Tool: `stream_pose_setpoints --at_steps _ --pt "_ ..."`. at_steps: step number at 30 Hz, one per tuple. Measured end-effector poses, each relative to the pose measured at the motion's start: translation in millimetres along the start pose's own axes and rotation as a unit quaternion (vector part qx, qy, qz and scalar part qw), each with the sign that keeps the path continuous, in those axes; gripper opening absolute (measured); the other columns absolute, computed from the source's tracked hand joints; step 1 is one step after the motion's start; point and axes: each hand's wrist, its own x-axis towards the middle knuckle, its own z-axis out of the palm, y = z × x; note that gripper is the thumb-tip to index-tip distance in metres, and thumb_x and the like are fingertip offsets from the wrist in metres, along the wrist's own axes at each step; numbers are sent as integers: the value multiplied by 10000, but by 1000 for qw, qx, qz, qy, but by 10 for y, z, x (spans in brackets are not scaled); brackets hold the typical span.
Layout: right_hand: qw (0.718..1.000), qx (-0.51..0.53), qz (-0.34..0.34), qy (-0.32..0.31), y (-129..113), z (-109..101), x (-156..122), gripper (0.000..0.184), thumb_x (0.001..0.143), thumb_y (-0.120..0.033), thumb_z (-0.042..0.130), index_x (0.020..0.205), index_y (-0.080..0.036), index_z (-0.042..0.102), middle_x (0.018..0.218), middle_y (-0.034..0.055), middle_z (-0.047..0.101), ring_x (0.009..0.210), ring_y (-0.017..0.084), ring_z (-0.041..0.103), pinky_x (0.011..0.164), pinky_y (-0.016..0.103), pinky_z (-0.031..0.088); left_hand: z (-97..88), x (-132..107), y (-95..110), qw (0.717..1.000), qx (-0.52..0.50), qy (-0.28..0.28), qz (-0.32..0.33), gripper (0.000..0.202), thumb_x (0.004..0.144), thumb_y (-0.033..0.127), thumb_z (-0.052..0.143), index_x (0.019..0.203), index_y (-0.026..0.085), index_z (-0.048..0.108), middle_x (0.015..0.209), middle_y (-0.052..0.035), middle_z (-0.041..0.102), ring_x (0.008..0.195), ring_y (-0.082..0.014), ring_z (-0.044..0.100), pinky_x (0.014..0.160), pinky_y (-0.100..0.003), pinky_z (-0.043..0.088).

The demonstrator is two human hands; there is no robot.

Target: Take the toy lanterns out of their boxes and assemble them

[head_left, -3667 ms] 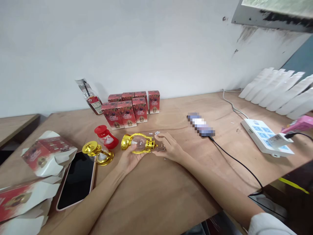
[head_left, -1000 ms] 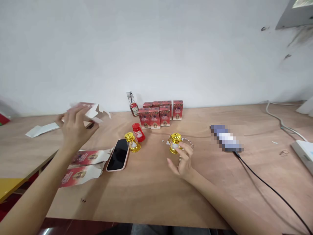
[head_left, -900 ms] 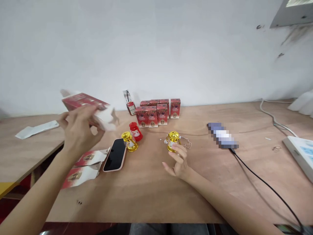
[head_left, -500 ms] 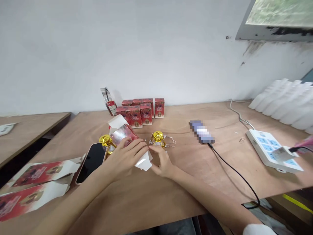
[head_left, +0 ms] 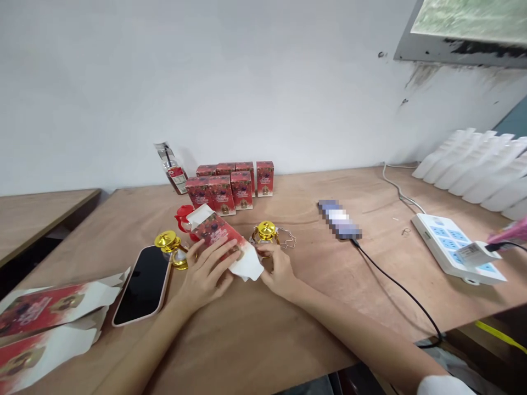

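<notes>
Red carton (head_left: 214,230) slants lengthwise, far left to near right; left hand (head_left: 206,274) grips it, pinch by right hand (head_left: 280,272) unclear.

Box (head_left: 214,226) red, pale script; flaps (head_left: 247,265) white. Gold lanterns (head_left: 266,229). Red lantern (head_left: 185,213). Phone (head_left: 142,285) black, pink-rimmed. Table (head_left: 234,340) brown.

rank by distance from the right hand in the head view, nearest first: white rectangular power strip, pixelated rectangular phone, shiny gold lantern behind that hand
1. Shiny gold lantern, just beyond the right hand.
2. Pixelated rectangular phone, to the hand's right.
3. White rectangular power strip, rightmost of the three.
</notes>
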Motion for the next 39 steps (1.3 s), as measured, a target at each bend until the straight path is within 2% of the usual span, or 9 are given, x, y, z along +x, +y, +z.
stream_pose_setpoints --at_steps 3,8,13,16,20,23,26,31,39 --pt "999 36 16 34 -20 -22 17 206 843 -89 464 1010 -208 444 969 89 625 889 162 633 692 268 548 -10 -24 9 997 14 58 -57 549 737 126 635 1245 268 482 1168 -100 608 1175 -271 509 1015 -509 311" --pt "998 43 -9 54 -79 -48 31 259 829 -24 453 992 -224 461 889 51 596 835 151 613 703 280 527 -36 -6 70 991 -78 40 -102 624 773 117 591 1344 243 375 1346 -142 443 1308 -319 358 996 -526 387" --pt "1000 1 -16 -8 -128 -89 22 199 822 -21 415 823 -194 514 829 56 526 688 135 543 583 249 472 -48 43 194 984 -121 44 -121 711 738 277 653 1365 195 326 1384 -179 372 1325 -384 299 1013 -603 339" --pt "998 9 -48 -47 -155 -114 26 225 809 -38 389 916 -166 541 877 95 532 744 165 549 614 282 488 -58 51 230 979 -125 58 -150 670 732 267 657 1325 209 350 1349 -170 401 1318 -375 317 1006 -613 341" --pt "992 9 -92 -80 -177 -108 8 372 766 -71 436 1129 -117 503 1152 201 494 898 221 571 702 347 520 -81 31 229 974 -145 61 -160 621 727 283 663 1273 221 374 1304 -156 431 1317 -369 321 1006 -617 339" --pt "990 -12 -119 -78 -180 -88 -8 407 765 -81 476 1169 -130 487 1288 224 441 942 231 588 719 350 530 -80 11 239 973 -162 55 -157 588 740 300 650 1256 220 381 1287 -157 440 1314 -368 323 1001 -612 349" --pt "986 -44 -130 -96 -176 -78 -9 375 791 -89 503 1161 -148 499 1213 194 546 1011 246 591 767 353 530 -55 -7 276 965 -195 52 -167 500 781 266 593 1236 203 397 1251 -160 467 1294 -355 356 982 -595 380" --pt "985 -68 -128 -93 -158 -81 0 317 821 -79 513 1123 -175 525 1097 159 629 954 242 617 743 363 529 -9 -33 335 955 -228 55 -181 366 845 211 485 1207 194 441 1209 -147 513 1278 -321 382 977 -563 402" --pt "994 -39 -96 -28 -180 -86 2 397 816 -48 529 1197 -155 497 1044 153 620 952 225 606 773 351 535 19 -24 324 964 -208 97 -131 614 776 132 589 1321 237 328 1289 -143 460 1272 -284 411 986 -547 415"
